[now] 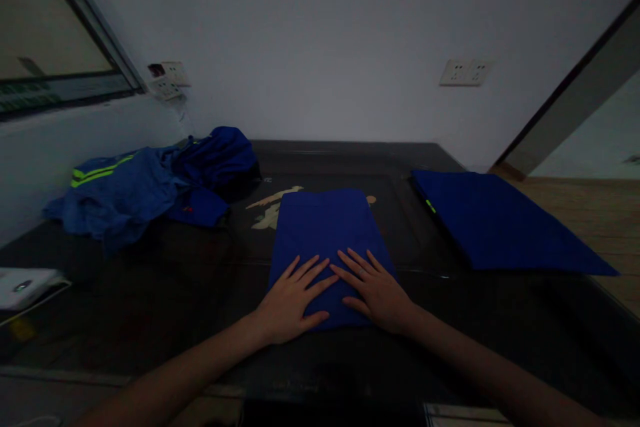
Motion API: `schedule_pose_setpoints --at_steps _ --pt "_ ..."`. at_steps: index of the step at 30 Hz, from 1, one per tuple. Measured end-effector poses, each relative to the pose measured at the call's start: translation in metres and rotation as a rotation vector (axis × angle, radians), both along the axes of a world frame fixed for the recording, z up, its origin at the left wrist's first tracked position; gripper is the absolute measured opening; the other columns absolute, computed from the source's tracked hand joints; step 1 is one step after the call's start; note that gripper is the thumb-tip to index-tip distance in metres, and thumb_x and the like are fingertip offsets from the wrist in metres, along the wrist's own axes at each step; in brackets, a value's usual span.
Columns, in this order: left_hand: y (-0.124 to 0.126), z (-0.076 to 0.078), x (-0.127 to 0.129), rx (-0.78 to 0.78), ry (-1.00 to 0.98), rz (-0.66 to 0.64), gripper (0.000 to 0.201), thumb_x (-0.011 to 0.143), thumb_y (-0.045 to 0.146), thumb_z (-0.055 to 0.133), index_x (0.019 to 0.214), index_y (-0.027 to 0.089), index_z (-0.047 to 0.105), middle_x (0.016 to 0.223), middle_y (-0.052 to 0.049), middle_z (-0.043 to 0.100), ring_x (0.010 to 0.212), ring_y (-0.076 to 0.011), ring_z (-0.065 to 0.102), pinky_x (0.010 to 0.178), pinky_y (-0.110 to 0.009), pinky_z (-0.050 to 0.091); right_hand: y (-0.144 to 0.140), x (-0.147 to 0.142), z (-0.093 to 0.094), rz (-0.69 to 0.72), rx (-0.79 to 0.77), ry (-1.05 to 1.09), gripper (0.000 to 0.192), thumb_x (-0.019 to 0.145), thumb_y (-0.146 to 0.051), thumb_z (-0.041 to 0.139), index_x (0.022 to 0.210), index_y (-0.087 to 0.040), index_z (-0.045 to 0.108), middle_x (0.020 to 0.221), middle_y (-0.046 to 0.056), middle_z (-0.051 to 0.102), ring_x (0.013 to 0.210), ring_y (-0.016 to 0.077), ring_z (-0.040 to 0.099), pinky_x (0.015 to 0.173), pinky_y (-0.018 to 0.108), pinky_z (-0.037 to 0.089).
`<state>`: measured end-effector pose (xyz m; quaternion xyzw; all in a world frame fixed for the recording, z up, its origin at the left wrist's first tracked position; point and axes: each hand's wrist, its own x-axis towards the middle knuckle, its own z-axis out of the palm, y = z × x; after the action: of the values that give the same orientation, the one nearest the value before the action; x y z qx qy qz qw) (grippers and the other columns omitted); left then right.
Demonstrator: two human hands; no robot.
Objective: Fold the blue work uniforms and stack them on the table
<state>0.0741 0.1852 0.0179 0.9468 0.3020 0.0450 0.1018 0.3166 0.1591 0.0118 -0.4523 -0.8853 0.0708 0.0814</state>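
Note:
A flat, folded piece of blue cloth (pixel 325 223) lies on the dark table (pixel 190 300) in front of me. My left hand (pixel 297 297) rests palm down on its near left part, fingers spread. On the near right part lies my right hand (pixel 375 290), also flat with fingers apart and a ring on one finger. The fingertips of both hands almost meet near the cloth's middle. Whether the cloth is a garment I cannot tell from its folded shape.
Another folded blue cloth (pixel 505 220) with a yellow-green strip lies at the right, overhanging the table edge. Crumpled blue clothes (pixel 135 190) with yellow-green stripes are heaped at the back left. A white device (pixel 25 287) with a cable sits at the left edge. A wall stands behind.

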Motion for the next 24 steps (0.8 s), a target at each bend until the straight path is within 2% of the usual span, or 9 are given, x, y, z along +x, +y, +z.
schedule_pose_setpoints --at_steps 7,11,14,16,18,19,22,24 --pt "-0.002 0.0 -0.023 0.02 0.013 0.049 0.067 0.09 0.047 0.051 0.15 0.039 0.02 0.159 -0.001 0.02 0.145 -0.0285 0.021 0.116 -0.054 0.018 0.001 0.013 -0.004 -0.06 0.039 0.029 0.06 0.092 -0.046 0.05 0.148 -0.036 0.029 0.155 0.004 0.027 0.143 0.0262 0.023 0.114 0.056 0.024" --pt "-0.006 0.001 -0.025 0.014 0.021 0.056 0.067 0.091 0.046 0.05 0.15 0.039 0.019 0.159 -0.002 0.018 0.145 -0.0292 0.02 0.116 -0.054 0.018 -0.003 0.029 -0.014 -0.184 0.045 0.019 0.058 0.094 -0.045 0.046 0.148 -0.032 0.03 0.156 0.008 0.024 0.144 0.0273 0.022 0.113 0.057 0.025" --pt "-0.008 0.005 -0.023 -0.052 0.013 0.074 0.064 0.092 0.047 0.049 0.149 0.04 0.022 0.159 -0.002 0.018 0.145 -0.0291 0.018 0.115 -0.056 0.018 -0.008 0.037 -0.019 -0.274 0.04 0.015 0.059 0.094 -0.046 0.044 0.149 -0.027 0.031 0.156 0.012 0.023 0.144 0.028 0.022 0.112 0.059 0.024" --pt "-0.002 0.01 -0.025 -0.156 -0.029 0.077 0.058 0.092 0.048 0.049 0.147 0.041 0.03 0.157 -0.001 0.024 0.144 -0.0276 0.023 0.115 -0.054 0.022 -0.007 0.041 -0.018 -0.287 0.023 0.043 0.059 0.092 -0.046 0.047 0.147 -0.028 0.035 0.154 0.012 0.028 0.142 0.0291 0.026 0.112 0.062 0.019" --pt "0.014 0.014 -0.03 -0.277 -0.148 0.123 0.046 0.093 0.046 0.047 0.139 0.038 0.046 0.151 -0.002 0.039 0.139 -0.0243 0.035 0.113 -0.047 0.03 0.003 0.046 -0.011 -0.308 -0.015 0.141 0.054 0.09 -0.044 0.051 0.142 -0.028 0.044 0.148 0.011 0.042 0.137 0.0294 0.038 0.113 0.062 0.018" --pt "0.027 0.016 -0.032 -0.317 -0.232 0.181 0.041 0.094 0.043 0.046 0.133 0.034 0.053 0.145 -0.003 0.047 0.134 -0.0228 0.043 0.11 -0.043 0.035 0.014 0.049 -0.006 -0.336 -0.042 0.224 0.05 0.09 -0.042 0.052 0.138 -0.026 0.05 0.142 0.011 0.05 0.131 0.0283 0.046 0.112 0.06 0.023" --pt "0.082 0.018 -0.038 -0.311 -0.474 0.491 0.035 0.091 0.031 0.05 0.122 0.021 0.061 0.131 -0.01 0.058 0.117 -0.0224 0.056 0.102 -0.036 0.043 0.065 0.062 0.013 -0.49 -0.119 0.538 0.037 0.09 -0.032 0.052 0.123 -0.02 0.062 0.118 0.011 0.067 0.107 0.0227 0.063 0.101 0.042 0.045" --pt "0.124 0.017 -0.038 -0.353 -0.58 0.701 0.039 0.087 0.024 0.054 0.124 0.014 0.058 0.128 -0.014 0.059 0.111 -0.0228 0.06 0.096 -0.034 0.046 0.108 0.068 0.022 -0.655 -0.159 0.691 0.032 0.085 -0.022 0.058 0.116 -0.017 0.065 0.107 0.011 0.069 0.097 0.0206 0.065 0.091 0.035 0.05"
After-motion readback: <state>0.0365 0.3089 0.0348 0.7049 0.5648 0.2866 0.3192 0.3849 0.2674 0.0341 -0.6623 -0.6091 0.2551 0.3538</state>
